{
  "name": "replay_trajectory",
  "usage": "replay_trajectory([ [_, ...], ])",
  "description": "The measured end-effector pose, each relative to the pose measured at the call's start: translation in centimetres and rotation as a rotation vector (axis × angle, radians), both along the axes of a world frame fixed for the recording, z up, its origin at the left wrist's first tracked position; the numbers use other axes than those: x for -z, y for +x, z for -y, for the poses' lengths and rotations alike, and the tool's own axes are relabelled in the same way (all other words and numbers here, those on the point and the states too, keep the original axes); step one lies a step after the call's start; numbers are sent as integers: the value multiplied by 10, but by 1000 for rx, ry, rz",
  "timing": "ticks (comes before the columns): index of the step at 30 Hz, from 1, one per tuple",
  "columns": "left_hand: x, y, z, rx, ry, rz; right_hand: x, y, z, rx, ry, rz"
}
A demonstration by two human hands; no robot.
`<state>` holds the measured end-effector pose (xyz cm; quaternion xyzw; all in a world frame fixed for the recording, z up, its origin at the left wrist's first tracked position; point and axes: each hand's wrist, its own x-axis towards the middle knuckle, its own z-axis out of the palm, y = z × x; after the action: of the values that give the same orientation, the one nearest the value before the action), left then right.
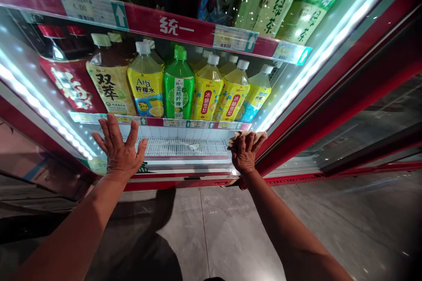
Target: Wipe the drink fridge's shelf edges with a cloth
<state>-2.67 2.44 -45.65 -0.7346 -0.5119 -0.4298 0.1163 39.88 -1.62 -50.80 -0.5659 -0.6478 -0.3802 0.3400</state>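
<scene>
- Beige cloth point(248, 136), crumpled and worn-looking, sits bunched under the right hand point(244, 154), whose fingers curl down over it and press it against the front lip of the bottom shelf point(184, 147), at about 3 o'clock from that shelf's middle; the grip looks suited to rubbing along the edge.
- Spread wide and flat, the left hand point(119, 149) holds nothing; its palm rests on the cooler's lower front at 9 o'clock of the shelf, seemingly as a brace while the person leans in.
- Between the hands lies the white wire grille of the bottom shelf, bare but for a small pale scrap point(195, 145).
- At 12 o'clock, just above, a row of drink bottles stands upright behind a price rail point(158, 121): a green bottle point(178, 85) in the middle, yellow-labelled bottles point(208, 90) beside it.
- Grey floor tiles point(214, 232) spread below at 6 o'clock.
</scene>
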Motion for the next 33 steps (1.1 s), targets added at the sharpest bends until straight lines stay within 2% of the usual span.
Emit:
replay_trajectory([
  [2,3,0,1,0,-16,18,-7,-10,0,-3,-1,22],
  [7,10,-7,2,1,59,-18,-43,-35,-12,-35,90,72],
  [10,14,-16,3,-49,111,-14,-39,-44,-10,-69,77,103],
  [13,18,-25,3,-114,84,21,-32,-51,-6,-97,62,141],
  [19,23,-44,-2,-189,97,53,-54,-78,-20,-89,51,122],
  [25,28,-53,-8,-187,150,74,-48,-98,-18,-183,92,230],
  [30,32,-53,-10,-155,199,91,-63,-122,-25,-191,100,205],
  [33,31,-55,-12,-133,248,92,-63,-140,-27,-191,117,205],
])
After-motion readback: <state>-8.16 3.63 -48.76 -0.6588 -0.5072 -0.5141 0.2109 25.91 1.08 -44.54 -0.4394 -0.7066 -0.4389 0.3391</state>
